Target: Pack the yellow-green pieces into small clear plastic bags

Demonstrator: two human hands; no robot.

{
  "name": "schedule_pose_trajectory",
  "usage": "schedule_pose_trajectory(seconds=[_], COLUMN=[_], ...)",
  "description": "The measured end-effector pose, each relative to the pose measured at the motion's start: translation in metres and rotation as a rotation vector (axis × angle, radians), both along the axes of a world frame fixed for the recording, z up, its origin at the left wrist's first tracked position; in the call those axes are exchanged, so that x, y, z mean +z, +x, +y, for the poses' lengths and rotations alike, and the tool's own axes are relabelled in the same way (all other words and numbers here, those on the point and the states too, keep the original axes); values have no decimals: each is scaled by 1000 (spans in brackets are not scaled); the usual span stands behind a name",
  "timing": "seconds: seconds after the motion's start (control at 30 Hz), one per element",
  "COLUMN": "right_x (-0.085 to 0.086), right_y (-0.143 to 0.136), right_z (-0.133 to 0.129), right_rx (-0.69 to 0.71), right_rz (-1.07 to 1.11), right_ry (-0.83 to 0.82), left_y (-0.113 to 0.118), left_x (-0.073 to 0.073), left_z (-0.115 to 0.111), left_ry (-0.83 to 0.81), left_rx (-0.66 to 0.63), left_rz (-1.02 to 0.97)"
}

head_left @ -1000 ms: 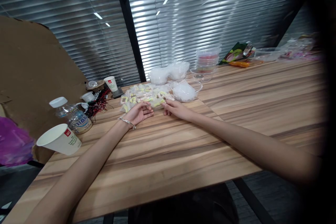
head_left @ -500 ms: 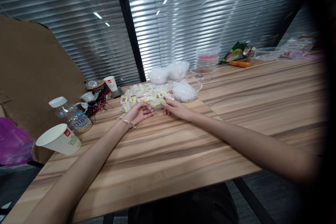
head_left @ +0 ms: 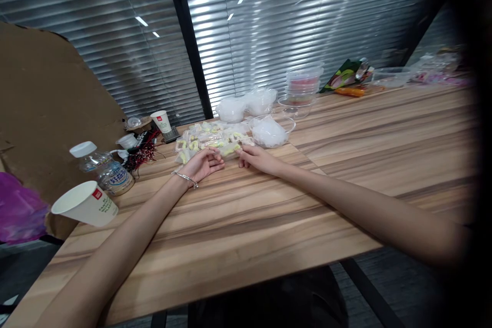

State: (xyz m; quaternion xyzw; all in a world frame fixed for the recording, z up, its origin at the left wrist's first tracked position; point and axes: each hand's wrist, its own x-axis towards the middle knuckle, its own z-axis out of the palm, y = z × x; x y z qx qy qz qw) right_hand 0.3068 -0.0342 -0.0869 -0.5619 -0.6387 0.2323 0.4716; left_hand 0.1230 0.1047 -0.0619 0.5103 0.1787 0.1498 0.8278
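Note:
A small clear packet with something yellow-green inside (head_left: 229,150) lies between my two hands, in front of a pile of similar packets (head_left: 205,137). My right hand (head_left: 253,159) pinches the right end of that packet between thumb and fingers. Beside the packet's left end rests my left hand (head_left: 205,162), palm turned up and fingers loosely curled; whether its fingertips grip the packet is too small to tell. A bracelet (head_left: 186,178) circles the left wrist. Just behind the right hand stands a clear bowl of white material (head_left: 269,132).
Two more white-filled containers (head_left: 231,109) and stacked clear tubs (head_left: 303,84) stand along the blinds. At the left are a large paper cup (head_left: 86,205), a plastic bottle (head_left: 115,177), a smaller cup (head_left: 161,122) and red-black strands (head_left: 144,155). A green bag (head_left: 344,76) lies back right.

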Motion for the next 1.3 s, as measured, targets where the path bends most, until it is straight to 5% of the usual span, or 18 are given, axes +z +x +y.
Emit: schedule_pose_trajectory(seconds=[1.3], right_x=[0], right_y=[1], right_z=[-1], right_rx=[-27], right_rz=[-50], right_ry=[24], left_y=[-1], left_x=[3], left_z=[-4], left_ry=[36], left_rx=[-2], left_rz=[-16])
